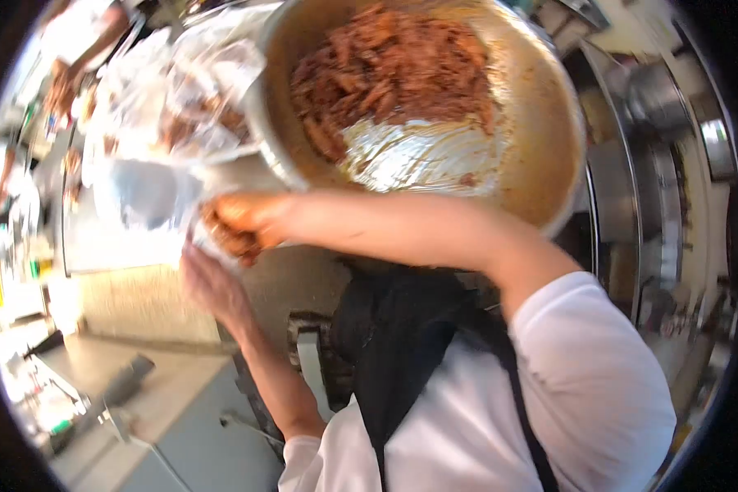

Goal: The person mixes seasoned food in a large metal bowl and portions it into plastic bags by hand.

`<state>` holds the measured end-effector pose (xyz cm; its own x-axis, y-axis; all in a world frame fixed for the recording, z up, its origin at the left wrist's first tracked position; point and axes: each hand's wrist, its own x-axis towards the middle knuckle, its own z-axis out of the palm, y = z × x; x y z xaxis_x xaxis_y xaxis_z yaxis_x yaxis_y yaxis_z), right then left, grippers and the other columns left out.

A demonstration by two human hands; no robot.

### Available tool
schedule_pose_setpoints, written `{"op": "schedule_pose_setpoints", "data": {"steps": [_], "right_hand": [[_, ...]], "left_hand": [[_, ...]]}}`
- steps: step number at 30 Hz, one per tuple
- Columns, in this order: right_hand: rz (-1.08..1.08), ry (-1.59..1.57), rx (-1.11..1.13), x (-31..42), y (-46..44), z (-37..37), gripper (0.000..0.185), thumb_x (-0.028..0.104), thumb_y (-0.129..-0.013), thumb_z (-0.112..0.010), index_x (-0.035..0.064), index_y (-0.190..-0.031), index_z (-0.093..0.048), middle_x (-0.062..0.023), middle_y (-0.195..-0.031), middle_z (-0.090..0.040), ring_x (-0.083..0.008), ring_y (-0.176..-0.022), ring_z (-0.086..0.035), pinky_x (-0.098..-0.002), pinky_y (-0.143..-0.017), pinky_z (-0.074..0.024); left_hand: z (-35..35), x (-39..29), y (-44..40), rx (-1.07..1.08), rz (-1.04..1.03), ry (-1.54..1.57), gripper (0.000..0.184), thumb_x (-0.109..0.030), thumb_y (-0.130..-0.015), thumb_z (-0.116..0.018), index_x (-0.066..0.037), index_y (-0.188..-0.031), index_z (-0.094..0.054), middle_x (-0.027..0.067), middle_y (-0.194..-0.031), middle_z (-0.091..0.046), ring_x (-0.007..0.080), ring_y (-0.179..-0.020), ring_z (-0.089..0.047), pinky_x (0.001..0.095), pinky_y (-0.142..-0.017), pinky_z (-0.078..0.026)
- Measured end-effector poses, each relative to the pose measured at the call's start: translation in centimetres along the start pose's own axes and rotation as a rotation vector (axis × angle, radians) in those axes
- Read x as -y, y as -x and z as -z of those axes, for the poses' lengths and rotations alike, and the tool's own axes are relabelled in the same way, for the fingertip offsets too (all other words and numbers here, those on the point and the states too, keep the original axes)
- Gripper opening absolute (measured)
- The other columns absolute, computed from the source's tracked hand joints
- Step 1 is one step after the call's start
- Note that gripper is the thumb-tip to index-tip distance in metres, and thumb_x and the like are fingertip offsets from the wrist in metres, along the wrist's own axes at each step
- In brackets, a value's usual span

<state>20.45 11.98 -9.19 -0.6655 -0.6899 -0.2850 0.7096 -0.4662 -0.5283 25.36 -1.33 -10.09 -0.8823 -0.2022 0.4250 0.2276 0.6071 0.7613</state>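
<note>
The person's bare right hand (250, 211), coated with orange-red sauce, closes around a wet reddish-brown clump of food (236, 243). The bare left hand (211, 285) is just beside it, at 7 o'clock from the right hand, its fingers pointing up toward a thin, clear plastic film (192, 228); blur hides the fingertips, so whether they grip it I cannot tell.

With 12 o'clock at the top of the view, a large, round, silver metal bowl (562, 123) sits at about 1 o'clock from the centre. The right forearm passes in front of its near rim. Inside, a heap of shredded, reddish-brown sauced food (394, 61) fills the 11 to 1 o'clock part, while the shiny bottom shows through streaks of sauce toward 6 o'clock.

At 11 o'clock from the right hand, just beside the bowl, lie crumpled clear plastic bags (209, 70) with brownish contents. A translucent, pale bluish plastic item (143, 193) is near the right hand at its 9 to 10 o'clock; its exact shape is blurred. Beyond the bags, toward 10 o'clock, another person's hand (59, 90) shows. A silver metal pot (658, 97) stands at 2 o'clock from the centre.
</note>
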Motion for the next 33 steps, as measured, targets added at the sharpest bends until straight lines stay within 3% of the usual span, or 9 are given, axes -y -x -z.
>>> {"op": "schedule_pose_setpoints", "data": {"steps": [4,8,12,16,21,23,24,28,33], "right_hand": [[0.188,0.456,-0.626,-1.2,-6.0,-0.5,0.019,0.018,-0.088,-0.057,0.0004,-0.089,-0.064,-0.0119,-0.063,-0.061,-0.0196,-0.043,-0.053,-0.0345,-0.034,-0.0426],[0.49,0.337,-0.335,2.5,-2.0,0.7,0.027,0.021,-0.093,-0.053,-0.002,-0.108,-0.052,-0.0088,-0.071,-0.055,-0.0182,-0.063,-0.058,-0.0335,-0.049,-0.0493],[1.139,1.126,-0.81,6.6,5.0,5.2,0.022,0.017,-0.088,-0.057,0.002,-0.105,-0.059,-0.0118,-0.078,-0.06,-0.0225,-0.071,-0.061,-0.0356,-0.068,-0.0509],[0.472,1.419,-1.065,8.3,9.6,16.4,0.019,0.015,-0.082,-0.062,0.0044,-0.098,-0.066,-0.018,-0.099,-0.065,-0.0325,-0.09,-0.064,-0.042,-0.077,-0.051],[0.429,2.222,-0.874,3.1,6.8,23.9,0.039,0.008,-0.082,-0.057,0.0045,-0.12,-0.057,-0.0131,-0.138,-0.043,-0.0359,-0.122,-0.046,-0.0416,-0.092,-0.0492],[0.162,2.011,-0.727,-1.5,8.3,24.5,0.059,0.008,-0.073,-0.066,0.0122,-0.13,-0.051,-0.0153,-0.134,-0.045,-0.0343,-0.116,-0.05,-0.0413,-0.097,-0.0451],[0.136,2.004,-0.655,-2.6,10.6,23.6,0.056,0.006,-0.073,-0.064,0.0107,-0.128,-0.052,-0.0153,-0.133,-0.046,-0.0343,-0.115,-0.05,-0.0416,-0.096,-0.0464],[-0.124,1.813,-0.51,-0.2,18.9,20.5,0.037,-0.005,-0.077,-0.054,0.0018,-0.113,-0.061,-0.0129,-0.127,-0.051,-0.0351,-0.117,-0.051,-0.0393,-0.093,-0.0501],[0.272,2.38,-0.878,6.6,18.1,24.9,0.042,-0.002,-0.078,-0.058,0.0036,-0.119,-0.055,-0.0177,-0.114,-0.053,-0.0328,-0.111,-0.052,-0.0438,-0.084,-0.0527]], "left_hand": [[1.3,-2.8,-1.9,-0.005,-0.002,-0.141,0.035,-0.023,-0.101,-0.041,0.002,-0.111,-0.063,0.0129,-0.086,-0.068,0.0171,-0.065,-0.058,0.0317,-0.056,-0.045],[-1.5,-2.1,-6.4,-0.044,-0.248,-0.092,0.031,-0.021,-0.098,-0.044,-0.001,-0.104,-0.067,0.0116,-0.076,-0.065,0.0184,-0.062,-0.056,0.0338,-0.059,-0.044],[-2.6,-4.3,-14.9,-0.068,-0.053,-0.135,0.031,-0.024,-0.096,-0.047,-0.003,-0.1,-0.069,0.0147,-0.082,-0.068,0.019,-0.07,-0.063,0.0348,-0.067,-0.048],[-2.9,-7.2,-22.2,-0.312,-0.321,0.032,0.025,-0.022,-0.096,-0.051,-0.006,-0.103,-0.068,0.0116,-0.089,-0.07,0.0185,-0.073,-0.064,0.0326,-0.071,-0.05],[-12.7,0.3,-23.5,-0.089,-0.662,-0.248,0.032,-0.019,-0.09,-0.057,-0.002,-0.117,-0.06,0.0205,-0.101,-0.066,0.0371,-0.095,-0.062,0.0435,-0.084,-0.047],[-16.0,1.1,-19.2,0.339,-0.281,-0.561,0.052,-0.034,-0.09,-0.054,0.0,-0.13,-0.048,0.0266,-0.109,-0.061,0.0416,-0.106,-0.055,0.0486,-0.091,-0.042],[-19.8,8.9,-19.2,0.127,-0.55,-0.453,0.06,-0.038,-0.092,-0.05,0.002,-0.136,-0.04,0.0291,-0.121,-0.053,0.0417,-0.115,-0.048,0.047,-0.097,-0.037],[-18.7,9.5,-19.2,0.283,-0.43,-0.331,0.06,-0.034,-0.094,-0.047,0.004,-0.138,-0.035,0.0296,-0.129,-0.048,0.0426,-0.119,-0.044,0.0455,-0.1,-0.034],[-16.3,6.6,-20.7,0.394,-0.403,-0.393,0.056,-0.03,-0.095,-0.049,0.002,-0.139,-0.036,0.0247,-0.122,-0.057,0.0357,-0.115,-0.054,0.0399,-0.097,-0.041]]}}
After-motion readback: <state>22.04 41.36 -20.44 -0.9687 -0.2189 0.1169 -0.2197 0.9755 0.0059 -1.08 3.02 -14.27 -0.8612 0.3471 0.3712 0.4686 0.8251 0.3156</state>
